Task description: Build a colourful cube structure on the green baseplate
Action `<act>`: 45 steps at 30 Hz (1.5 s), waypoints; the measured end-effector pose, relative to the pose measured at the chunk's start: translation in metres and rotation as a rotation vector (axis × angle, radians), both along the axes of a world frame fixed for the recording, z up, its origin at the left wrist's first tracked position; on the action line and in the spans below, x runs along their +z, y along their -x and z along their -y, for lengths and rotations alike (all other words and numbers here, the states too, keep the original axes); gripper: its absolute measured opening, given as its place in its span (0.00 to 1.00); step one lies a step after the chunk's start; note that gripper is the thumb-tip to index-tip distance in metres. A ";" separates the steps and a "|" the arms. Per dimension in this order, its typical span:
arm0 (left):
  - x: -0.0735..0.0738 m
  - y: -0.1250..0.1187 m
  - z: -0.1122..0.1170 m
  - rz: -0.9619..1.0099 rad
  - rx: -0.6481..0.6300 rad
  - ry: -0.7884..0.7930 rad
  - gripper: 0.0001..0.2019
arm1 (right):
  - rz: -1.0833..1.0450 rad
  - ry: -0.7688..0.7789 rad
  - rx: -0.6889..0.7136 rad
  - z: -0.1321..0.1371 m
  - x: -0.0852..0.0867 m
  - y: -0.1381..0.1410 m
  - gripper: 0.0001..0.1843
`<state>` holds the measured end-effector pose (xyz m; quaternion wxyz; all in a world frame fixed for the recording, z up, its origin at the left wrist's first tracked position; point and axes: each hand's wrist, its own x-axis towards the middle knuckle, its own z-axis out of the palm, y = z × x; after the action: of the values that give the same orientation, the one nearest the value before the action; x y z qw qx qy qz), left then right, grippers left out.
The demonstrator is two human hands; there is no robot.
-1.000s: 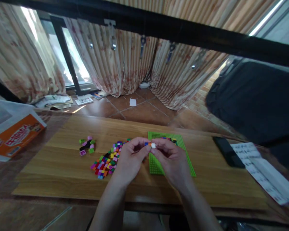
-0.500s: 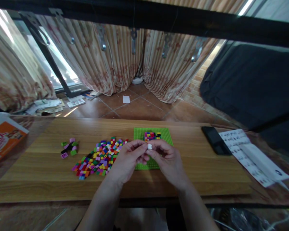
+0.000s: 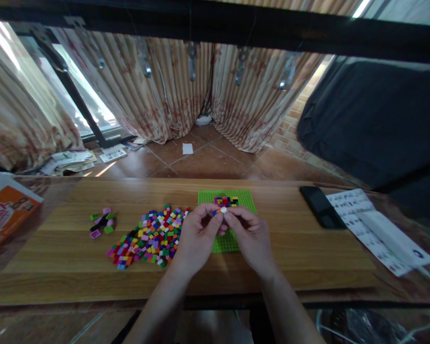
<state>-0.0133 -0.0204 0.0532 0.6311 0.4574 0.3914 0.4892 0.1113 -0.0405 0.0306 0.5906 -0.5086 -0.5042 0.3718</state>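
Note:
My left hand [image 3: 200,231] and my right hand [image 3: 251,236] meet over the green baseplate [image 3: 248,198], fingertips pinched together. Between them is a small group of toy bricks: a white brick [image 3: 224,210] at the right end, with orange and blue ones to its left. My right thumb and finger press on the white brick, while my left fingers grip the orange and blue part. Behind my fingertips, a block of many-coloured bricks [image 3: 225,201] is fixed on the baseplate. Its lower part and much of the plate are hidden by my hands.
Left of my hands lies a spread heap of loose coloured bricks [image 3: 152,234]. Farther left is a small cluster of pink, green and black bricks [image 3: 103,220], then an orange box [image 3: 9,210]. A black phone [image 3: 320,206] and a printed sheet [image 3: 354,210] lie at the right.
My hands have turned the pinched bricks and raised them slightly, so orange and blue ones now show beside the white brick. The camera view has shifted a little.

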 end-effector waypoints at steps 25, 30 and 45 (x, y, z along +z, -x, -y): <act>-0.005 0.009 -0.004 0.050 0.238 0.087 0.11 | -0.322 0.088 -0.365 -0.010 0.006 -0.038 0.10; -0.005 0.010 -0.007 0.067 0.251 0.149 0.11 | -0.171 0.198 -0.315 -0.008 -0.004 -0.052 0.13; -0.012 -0.005 -0.006 0.065 0.162 0.198 0.10 | 0.314 0.398 -0.054 0.001 -0.023 -0.067 0.17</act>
<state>-0.0087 -0.0142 0.0412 0.6440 0.3435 0.4528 0.5122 0.1785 -0.0413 0.0079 0.4030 -0.6795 -0.4930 0.3645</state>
